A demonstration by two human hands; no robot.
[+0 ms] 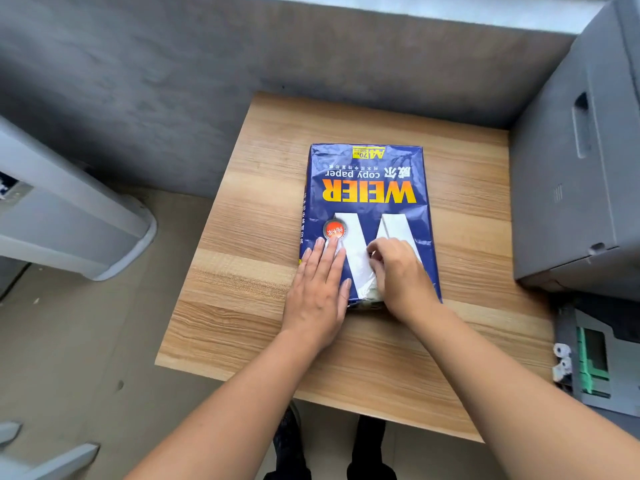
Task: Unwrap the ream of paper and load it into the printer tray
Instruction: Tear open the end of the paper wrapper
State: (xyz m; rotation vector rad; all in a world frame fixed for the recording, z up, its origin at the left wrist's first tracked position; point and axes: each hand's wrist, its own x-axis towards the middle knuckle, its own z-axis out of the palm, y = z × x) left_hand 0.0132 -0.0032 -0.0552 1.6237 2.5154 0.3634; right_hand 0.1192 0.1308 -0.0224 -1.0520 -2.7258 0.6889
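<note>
The ream of paper (369,216), still in its blue wrapper printed "WEIER copy paper" and "A4", lies flat on the wooden bench (263,271), reaching away from both hands with its near end under them. The left hand (320,292) lies flat with fingers spread on the near left corner of the ream, while the right hand (398,275), just beside it, has its fingers curled and pinched on crumpled wrapper at the near end. Right of the right hand stands a grey printer (581,174), with an open tray (595,362) with green guides below it.
</note>
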